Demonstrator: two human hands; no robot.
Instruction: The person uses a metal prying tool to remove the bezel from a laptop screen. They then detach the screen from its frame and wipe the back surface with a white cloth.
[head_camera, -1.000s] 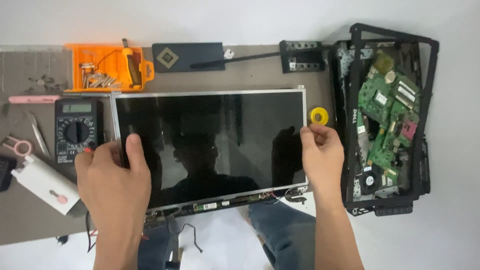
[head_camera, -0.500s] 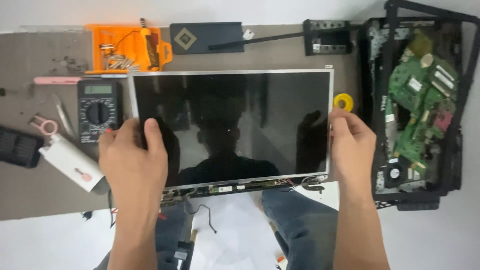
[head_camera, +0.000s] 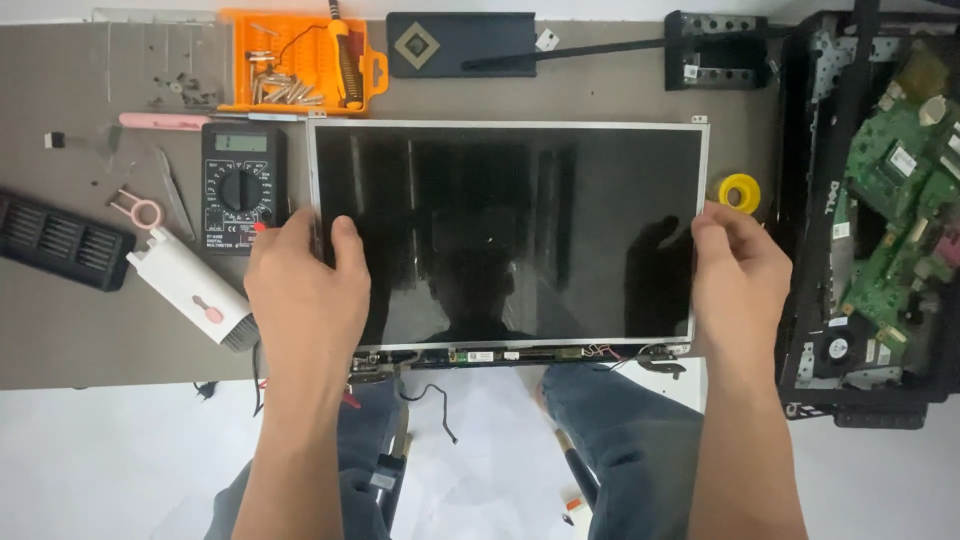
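Note:
A bare laptop screen panel, black glass in a thin metal frame, lies flat across the middle of the brown table. My left hand grips its left edge, thumb on the glass. My right hand pinches its right edge with thumb and fingers. Loose cables and small hinges hang off the panel's near edge over the table's front.
A black multimeter sits just left of the panel, an orange screwdriver-bit case behind it. A yellow tape roll lies by my right hand. An opened laptop chassis with a green circuit board fills the right side. White cleaning tool at left.
The view has shifted, so the panel and both hands now sit further right and higher in the frame. Both hands keep the same hold on the panel's side edges.

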